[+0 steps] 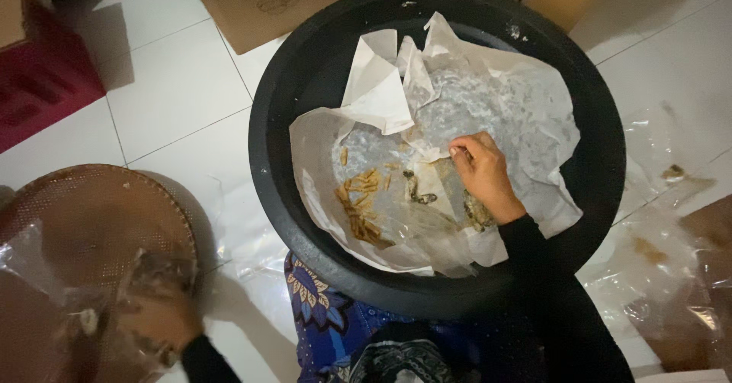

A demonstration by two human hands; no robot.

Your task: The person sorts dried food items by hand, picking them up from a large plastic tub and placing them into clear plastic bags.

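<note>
Inside the black basin (305, 78), on the crumpled white paper (526, 116) that lines it, the right hand (482, 171) rests with its fingers curled inward, the tips pinched together near the paper's middle; whether they hold a scrap is too small to tell. Just left of that hand, a loose heap of thin brown sticks (358, 204) lies on the greasy, see-through part of the lining, and a few darker bits (419, 192) sit between the heap and the hand. Another dark clump (479, 214) shows under the wrist. A folded flap of the paper stands up at the basin's far side.

Left of the basin, low at the frame's edge, the left hand (152, 322) is blurred; it seems wrapped around a clear plastic bag (156, 272), though how tightly the fingers close cannot be told. Beneath and beyond that hand sits a round brown woven tray (91, 215), well apart from the basin.

Both sleeves are black. Below the basin, a patterned blue cloth (316, 314) covers the person's lap. Sheets of clear plastic (656, 261) spread over the white tiled floor (175, 86) to the right of the basin, with some crumbs on them. Beyond the basin stand two cardboard boxes (267, 2), and to the far left of it lies something red (42, 78).
</note>
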